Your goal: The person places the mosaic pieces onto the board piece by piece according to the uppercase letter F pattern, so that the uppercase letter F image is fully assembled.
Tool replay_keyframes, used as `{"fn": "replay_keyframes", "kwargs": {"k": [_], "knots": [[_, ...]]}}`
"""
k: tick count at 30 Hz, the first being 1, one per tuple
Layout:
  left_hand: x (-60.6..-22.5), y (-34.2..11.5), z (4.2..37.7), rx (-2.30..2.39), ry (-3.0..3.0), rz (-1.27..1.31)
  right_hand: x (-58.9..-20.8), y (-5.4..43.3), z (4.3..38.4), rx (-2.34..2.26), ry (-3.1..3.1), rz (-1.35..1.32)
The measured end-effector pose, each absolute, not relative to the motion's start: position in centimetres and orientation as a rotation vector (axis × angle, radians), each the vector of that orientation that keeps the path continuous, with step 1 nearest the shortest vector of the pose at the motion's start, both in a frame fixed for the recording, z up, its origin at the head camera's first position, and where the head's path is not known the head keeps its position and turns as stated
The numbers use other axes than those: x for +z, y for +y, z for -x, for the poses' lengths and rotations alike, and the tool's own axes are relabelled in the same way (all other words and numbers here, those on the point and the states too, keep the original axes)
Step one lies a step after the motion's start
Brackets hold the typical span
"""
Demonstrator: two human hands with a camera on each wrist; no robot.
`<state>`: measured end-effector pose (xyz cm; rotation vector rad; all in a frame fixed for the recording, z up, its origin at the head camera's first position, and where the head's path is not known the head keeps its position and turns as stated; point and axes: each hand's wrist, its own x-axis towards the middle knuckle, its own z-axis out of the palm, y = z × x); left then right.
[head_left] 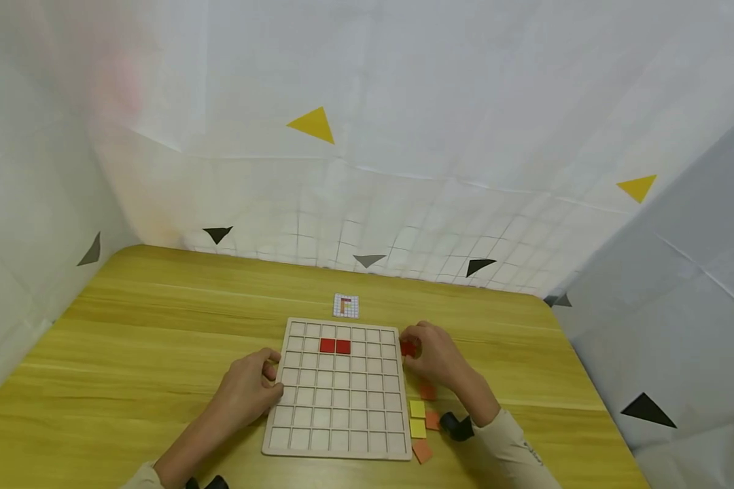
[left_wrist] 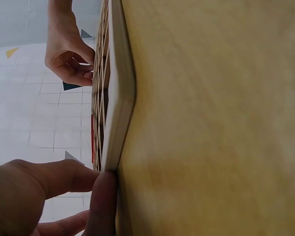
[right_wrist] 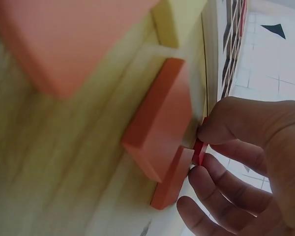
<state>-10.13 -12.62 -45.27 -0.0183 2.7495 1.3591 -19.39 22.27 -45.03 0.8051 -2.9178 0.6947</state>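
While white sheeting (head_left: 465, 81) stands beyond the far edge of the grid board (head_left: 333, 435), a wood-grain table (head_left: 128, 326) extends on every side of that board and supports it flat. The grid board, pale and divided into seven columns and seven rows of square cells, is the landmark for all positions below. Left hand (head_left: 245, 387): located at the board's left edge; fingers loosely bent, thumb and index fingertip apart from each other and both touching that edge; no tile held. Right hand (head_left: 434, 353): located just beside the board's right edge, toward its far end; thumb and fingertips closed to a narrow pinch on a red tile (right_wrist: 199, 153), which is held outside the board. Printed card (head_left: 346, 305): lies just past the board's far edge and shows a small coloured grid pattern. Two placed red tiles (head_left: 335, 346): seated side by side in the board's second row from the far edge, third and fourth columns from the left. Two yellow tiles (head_left: 418, 428): just beside the board's right edge, toward its near end. Three orange tiles (head_left: 423, 451): near that same edge, one turned askew by the near right corner.
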Motion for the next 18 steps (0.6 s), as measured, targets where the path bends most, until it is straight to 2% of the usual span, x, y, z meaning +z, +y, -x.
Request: {"fn": "replay_keyframes", "kwargs": {"k": [18], "knots": [[-45.28, -12.61, 10.08, 1.371, 2.742, 0.016, -45.65, 22.84, 19.64, 0.701, -2.891, -0.816]]}}
